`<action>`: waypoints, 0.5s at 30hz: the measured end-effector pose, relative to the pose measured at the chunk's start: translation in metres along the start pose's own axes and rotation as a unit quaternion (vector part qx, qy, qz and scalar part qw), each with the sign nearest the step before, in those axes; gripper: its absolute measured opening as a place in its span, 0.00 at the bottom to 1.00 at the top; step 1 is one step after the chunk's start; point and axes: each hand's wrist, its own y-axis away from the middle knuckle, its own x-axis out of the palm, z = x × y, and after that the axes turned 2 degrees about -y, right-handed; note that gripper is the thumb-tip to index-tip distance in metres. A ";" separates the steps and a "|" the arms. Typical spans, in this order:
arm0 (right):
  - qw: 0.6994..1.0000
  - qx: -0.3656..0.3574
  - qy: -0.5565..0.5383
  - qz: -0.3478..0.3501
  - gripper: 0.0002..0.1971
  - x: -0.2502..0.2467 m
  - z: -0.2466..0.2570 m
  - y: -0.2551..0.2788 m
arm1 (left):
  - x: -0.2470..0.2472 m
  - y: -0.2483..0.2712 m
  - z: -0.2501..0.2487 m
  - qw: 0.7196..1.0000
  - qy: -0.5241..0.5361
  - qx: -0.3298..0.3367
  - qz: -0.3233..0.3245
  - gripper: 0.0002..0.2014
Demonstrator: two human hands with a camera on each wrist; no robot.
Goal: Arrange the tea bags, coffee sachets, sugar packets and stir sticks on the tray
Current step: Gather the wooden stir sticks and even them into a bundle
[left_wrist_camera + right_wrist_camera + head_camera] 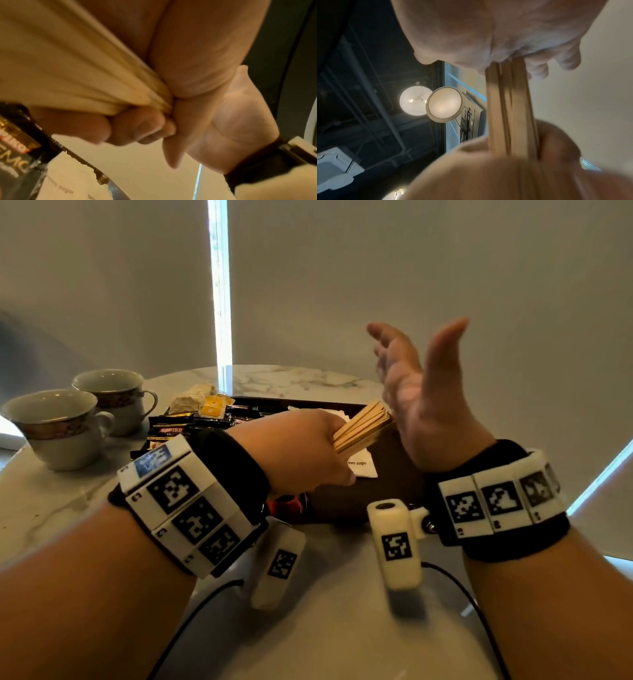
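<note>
Both hands hover over the tray (390, 474): left hand (301, 450) fists the stir sticks (363, 428), their long axis aimed at the flat, upright right hand (418, 402), tips touching its palm.

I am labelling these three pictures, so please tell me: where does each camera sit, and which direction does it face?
Head: worn on the head, looks forward and down at the tray on the table; both forearms and hands show.
Left wrist: under the left hand, looking along its curled fingers.
Right wrist: under the right hand, facing up to ceiling lamps.
Shared: all three show the stir sticks.
</note>
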 end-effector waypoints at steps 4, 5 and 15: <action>0.999 0.008 -0.038 -0.009 0.81 0.003 0.005 -0.002 | 0.001 0.000 0.001 1.000 -0.013 0.007 -0.005 0.11; 1.000 0.011 -0.012 0.015 0.80 0.007 0.002 -0.001 | 0.001 0.000 0.002 1.000 -0.019 0.006 -0.005 0.11; 0.996 0.014 0.041 0.077 0.70 0.012 -0.002 0.005 | 0.001 -0.002 0.004 0.998 0.059 -0.009 -0.022 0.14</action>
